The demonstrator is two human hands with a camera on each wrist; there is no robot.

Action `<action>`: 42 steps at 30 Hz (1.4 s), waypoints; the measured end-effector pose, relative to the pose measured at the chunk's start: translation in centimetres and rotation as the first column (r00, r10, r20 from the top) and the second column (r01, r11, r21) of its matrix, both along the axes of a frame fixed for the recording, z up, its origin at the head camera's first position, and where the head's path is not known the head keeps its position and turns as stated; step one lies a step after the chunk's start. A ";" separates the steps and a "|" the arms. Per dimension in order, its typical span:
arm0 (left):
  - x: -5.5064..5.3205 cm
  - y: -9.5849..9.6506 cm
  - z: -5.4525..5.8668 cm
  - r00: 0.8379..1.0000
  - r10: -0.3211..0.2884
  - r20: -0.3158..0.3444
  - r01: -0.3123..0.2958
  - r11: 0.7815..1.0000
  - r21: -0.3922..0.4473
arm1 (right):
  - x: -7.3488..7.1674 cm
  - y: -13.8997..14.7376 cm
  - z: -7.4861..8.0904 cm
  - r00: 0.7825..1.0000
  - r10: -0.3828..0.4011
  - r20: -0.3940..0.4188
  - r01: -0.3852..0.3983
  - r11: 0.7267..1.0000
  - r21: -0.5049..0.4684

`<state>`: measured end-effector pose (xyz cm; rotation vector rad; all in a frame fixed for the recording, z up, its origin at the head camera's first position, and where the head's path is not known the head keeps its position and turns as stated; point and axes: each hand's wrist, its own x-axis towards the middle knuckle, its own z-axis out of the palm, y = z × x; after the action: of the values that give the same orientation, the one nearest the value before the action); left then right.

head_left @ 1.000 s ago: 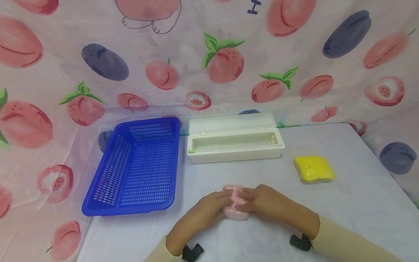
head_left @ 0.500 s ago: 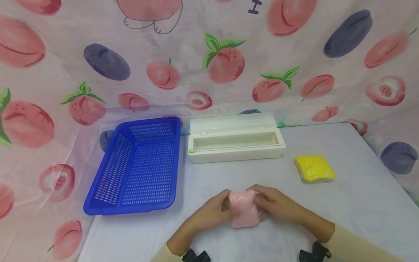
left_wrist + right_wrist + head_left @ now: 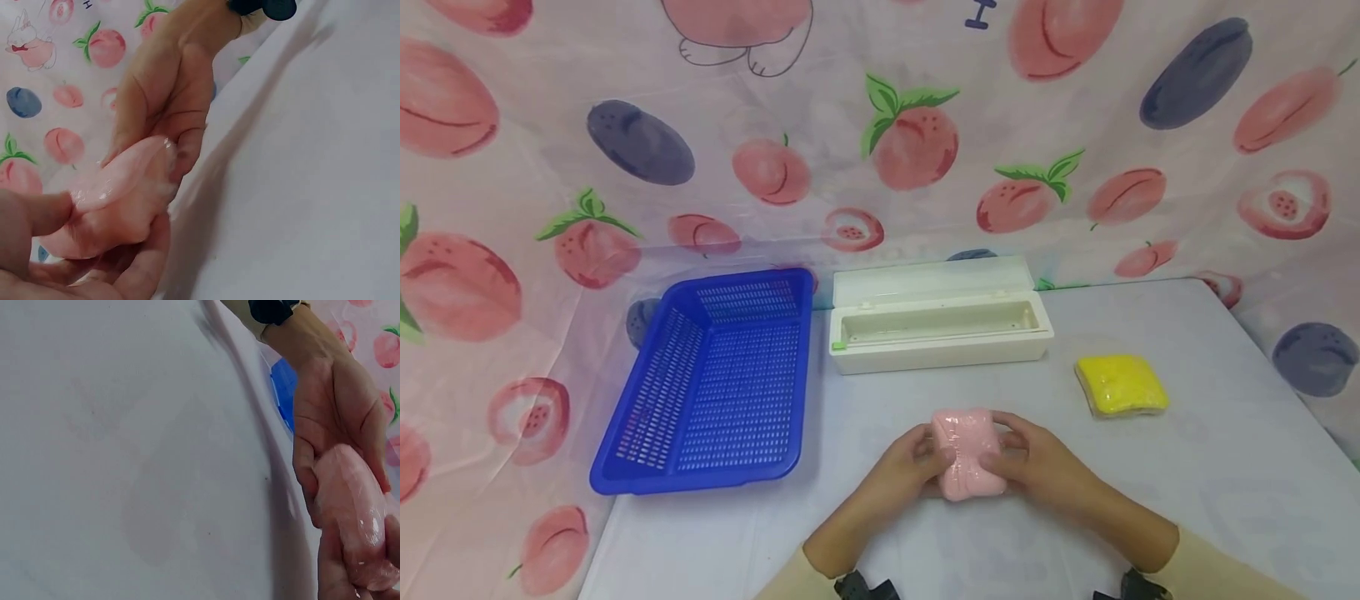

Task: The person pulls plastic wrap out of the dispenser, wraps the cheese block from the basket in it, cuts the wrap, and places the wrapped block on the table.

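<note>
Both of my hands hold a pink, soft pad wrapped in shiny clear film [image 3: 967, 454] just above the white table [image 3: 1210, 467], near its front edge. My left hand [image 3: 927, 456] grips its left side with fingers curled under and thumb on top. On the right side my right hand [image 3: 1006, 454] grips it the same way. The left wrist view shows the pink pad [image 3: 119, 200] squeezed between my left hand [image 3: 75, 250] and right hand [image 3: 165, 106]. In the right wrist view the pad [image 3: 350, 500] sits between my left hand [image 3: 331, 412] and right hand [image 3: 340, 569].
A blue mesh basket [image 3: 715, 383] lies tilted at the table's left. A long white box [image 3: 936, 329] with its lid open stands behind the hands. A yellow wrapped pad [image 3: 1122, 386] lies at the right. A fruit-print cloth [image 3: 880, 125] hangs behind.
The pink pad went from lying pressed on the table to being lifted and turned between both hands, and has moved slightly right. Both wrists have drawn back toward me.
</note>
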<state>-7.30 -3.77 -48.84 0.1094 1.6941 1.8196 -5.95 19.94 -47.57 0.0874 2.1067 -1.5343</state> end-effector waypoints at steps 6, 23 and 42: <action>-1.0 2.5 0.1 0.998 0.063 -0.002 -0.063 0.998 0.000 | -0.5 1.7 0.5 0.999 -0.040 0.001 0.040 0.990 0.136; -4.6 11.5 -0.8 0.939 0.024 -0.343 -0.182 0.881 -0.436 | -2.5 5.3 2.0 0.982 -0.157 -0.108 0.179 0.957 0.229; -5.3 13.1 -0.9 0.821 -0.284 -0.495 -0.138 0.743 -0.655 | -4.0 5.4 1.8 0.995 -0.087 -0.041 0.095 0.959 0.268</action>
<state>-12.63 9.30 -49.71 0.4465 2.6365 1.0366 -9.92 25.38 -45.78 0.2645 2.3540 -1.2953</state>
